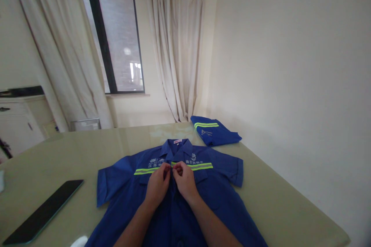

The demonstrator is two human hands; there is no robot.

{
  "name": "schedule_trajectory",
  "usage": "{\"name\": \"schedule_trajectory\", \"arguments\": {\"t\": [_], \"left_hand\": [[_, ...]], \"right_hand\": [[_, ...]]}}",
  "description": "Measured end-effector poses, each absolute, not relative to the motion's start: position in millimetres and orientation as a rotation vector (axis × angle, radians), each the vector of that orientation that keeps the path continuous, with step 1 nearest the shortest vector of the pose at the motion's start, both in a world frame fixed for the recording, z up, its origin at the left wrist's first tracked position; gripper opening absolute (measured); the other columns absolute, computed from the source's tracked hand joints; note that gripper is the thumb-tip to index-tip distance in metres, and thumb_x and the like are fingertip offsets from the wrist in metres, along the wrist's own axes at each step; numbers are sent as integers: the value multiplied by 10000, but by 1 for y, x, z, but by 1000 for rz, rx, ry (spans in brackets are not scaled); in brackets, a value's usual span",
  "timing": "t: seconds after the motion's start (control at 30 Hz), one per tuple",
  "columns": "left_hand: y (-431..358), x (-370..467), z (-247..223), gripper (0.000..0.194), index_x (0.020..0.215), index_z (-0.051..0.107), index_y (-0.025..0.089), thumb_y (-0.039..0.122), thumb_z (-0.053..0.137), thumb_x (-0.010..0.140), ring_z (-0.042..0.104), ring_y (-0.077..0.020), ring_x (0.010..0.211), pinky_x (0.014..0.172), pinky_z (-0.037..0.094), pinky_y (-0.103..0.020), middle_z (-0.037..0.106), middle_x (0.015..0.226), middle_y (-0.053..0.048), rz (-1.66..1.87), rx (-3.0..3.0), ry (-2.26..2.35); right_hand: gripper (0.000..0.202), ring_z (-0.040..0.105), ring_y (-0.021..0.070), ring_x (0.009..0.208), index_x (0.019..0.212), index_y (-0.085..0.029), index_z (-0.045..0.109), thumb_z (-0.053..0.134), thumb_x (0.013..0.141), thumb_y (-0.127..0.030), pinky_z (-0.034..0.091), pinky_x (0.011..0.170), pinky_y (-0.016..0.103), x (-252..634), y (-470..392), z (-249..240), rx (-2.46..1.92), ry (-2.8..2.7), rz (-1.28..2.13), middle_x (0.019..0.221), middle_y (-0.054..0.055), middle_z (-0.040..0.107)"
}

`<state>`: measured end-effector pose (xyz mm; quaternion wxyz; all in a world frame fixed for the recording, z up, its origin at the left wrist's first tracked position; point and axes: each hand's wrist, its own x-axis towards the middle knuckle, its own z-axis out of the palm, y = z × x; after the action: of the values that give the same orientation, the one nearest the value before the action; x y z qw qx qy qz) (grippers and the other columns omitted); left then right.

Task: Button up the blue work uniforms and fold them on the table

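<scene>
A blue short-sleeved work shirt (220, 189) with a yellow-green reflective band across the chest lies spread flat, front up, on the table (72, 150). My left hand (157, 186) and my right hand (184, 180) meet at the shirt's front opening just below the collar. Fingers of both hands pinch the two edges of the placket at chest height. What is between the fingertips is too small to make out.
A second blue shirt (216, 131), folded, lies at the table's far right near the wall. A long dark flat slab (43, 212) lies at the left front. A white cabinet (17, 123) stands at the left, a curtained window behind the table.
</scene>
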<state>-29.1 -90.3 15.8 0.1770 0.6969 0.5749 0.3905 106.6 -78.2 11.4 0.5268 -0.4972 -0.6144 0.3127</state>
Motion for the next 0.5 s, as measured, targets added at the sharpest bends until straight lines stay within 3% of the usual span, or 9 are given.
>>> {"name": "schedule_trajectory", "arguments": {"t": [0.27,0.5], "left_hand": [[-89,-30,20,296,941,637,253,505,482,960,716,-248,833,749,494,-321,762,888,-38,1151,1909,1507],[-81,-34,11,279,935,632,245,488,495,945,718,-247,846,794,524,-337,758,895,-39,1226,1853,1414]], "right_hand": [[98,668,203,757,834,-198,674,604,781,-156,511,697,287,107,-76,8,-1165,-1478,702,821,38,700],[70,665,208,736,806,-206,654,656,766,-148,518,658,290,107,-76,7,-1217,-1441,713,811,35,693]]}}
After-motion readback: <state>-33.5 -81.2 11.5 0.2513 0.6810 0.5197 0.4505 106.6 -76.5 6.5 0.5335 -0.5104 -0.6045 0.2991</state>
